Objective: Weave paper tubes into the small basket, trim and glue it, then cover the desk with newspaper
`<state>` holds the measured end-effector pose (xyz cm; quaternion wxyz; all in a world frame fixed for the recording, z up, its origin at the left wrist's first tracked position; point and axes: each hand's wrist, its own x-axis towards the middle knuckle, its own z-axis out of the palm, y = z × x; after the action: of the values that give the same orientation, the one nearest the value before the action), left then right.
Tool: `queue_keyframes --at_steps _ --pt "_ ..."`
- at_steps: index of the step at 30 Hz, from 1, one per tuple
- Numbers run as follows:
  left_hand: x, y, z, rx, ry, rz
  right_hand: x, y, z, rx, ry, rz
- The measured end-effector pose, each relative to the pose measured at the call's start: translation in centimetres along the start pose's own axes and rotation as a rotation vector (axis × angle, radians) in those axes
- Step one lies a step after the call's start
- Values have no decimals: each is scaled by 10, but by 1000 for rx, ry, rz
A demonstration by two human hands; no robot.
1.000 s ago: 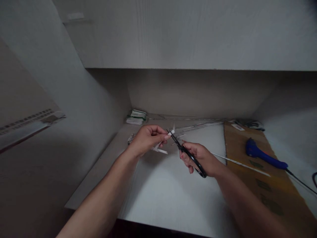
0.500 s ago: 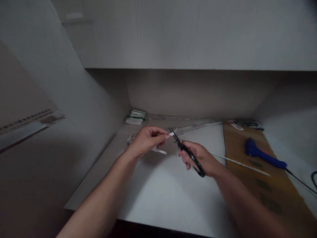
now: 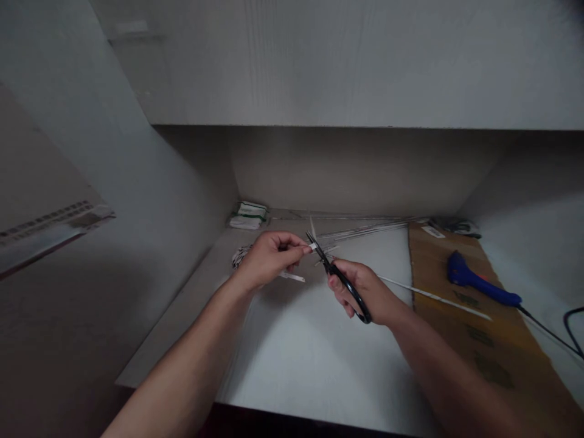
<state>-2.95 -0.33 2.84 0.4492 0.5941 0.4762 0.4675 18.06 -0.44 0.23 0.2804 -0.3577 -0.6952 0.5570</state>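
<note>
My left hand (image 3: 272, 258) pinches a narrow white paper strip (image 3: 312, 247) between thumb and fingertips. Another length of white paper (image 3: 292, 277) pokes out below that hand; whether the two are joined is hidden. Black-handled scissors (image 3: 349, 289) are gripped in my right hand (image 3: 358, 286), their blades crossing the strip's end just beyond my left fingertips. A thin pale sliver stands up by the blade tips. Behind my right wrist, a long thin paper stick (image 3: 438, 298) reaches onto the brown cardboard.
A blue glue gun (image 3: 483, 283) with a black cord lies on the cardboard (image 3: 438, 340) at the right. Several long thin sticks (image 3: 365, 231) lie along the back of the white table (image 3: 319, 365). A white-and-green packet (image 3: 249, 215) sits at the back left, under an overhanging panel (image 3: 342, 67).
The scissor blades have closed further at the strip's end, and a pale sliver now points upward beside them. Both hands stay nearly in place; the view has shifted slightly.
</note>
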Motion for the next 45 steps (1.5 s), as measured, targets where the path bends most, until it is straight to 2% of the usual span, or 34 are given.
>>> queue_keyframes --at_steps 4,6,8,13,16,20,26,30,33,35,37,41,45 --pt "1 -2 -1 10 -11 2 2 0 -3 29 7 56" --pt "0 -2 -3 4 -30 12 4 3 -8 -51 46 73" --pt "0 -2 -4 -6 -57 32 6 7 -14 -243 121 46" --pt "-2 -1 -4 -30 -135 87 10 15 -26 -945 276 -3" --pt "-3 -1 -2 -59 -210 127 11 18 -27 -1141 269 46" --pt "-5 -2 1 -80 -297 158 10 24 -27 -1264 226 100" --pt "-7 0 4 -78 -309 153 11 24 -26 -1238 190 143" --pt "-8 0 6 -61 -272 146 10 14 -21 -1054 287 -44" --pt "-10 0 7 4 -227 162 4 1 -14 -700 346 -242" --pt "-10 1 8 39 -213 174 0 -6 -8 -472 355 -325" --pt "-11 2 9 61 -209 179 -4 -11 -3 -344 382 -380" --pt "-10 3 10 121 -189 185 -6 -13 3 -285 447 -448" --pt "-11 3 11 129 -197 189 -7 -16 5 -316 453 -487"
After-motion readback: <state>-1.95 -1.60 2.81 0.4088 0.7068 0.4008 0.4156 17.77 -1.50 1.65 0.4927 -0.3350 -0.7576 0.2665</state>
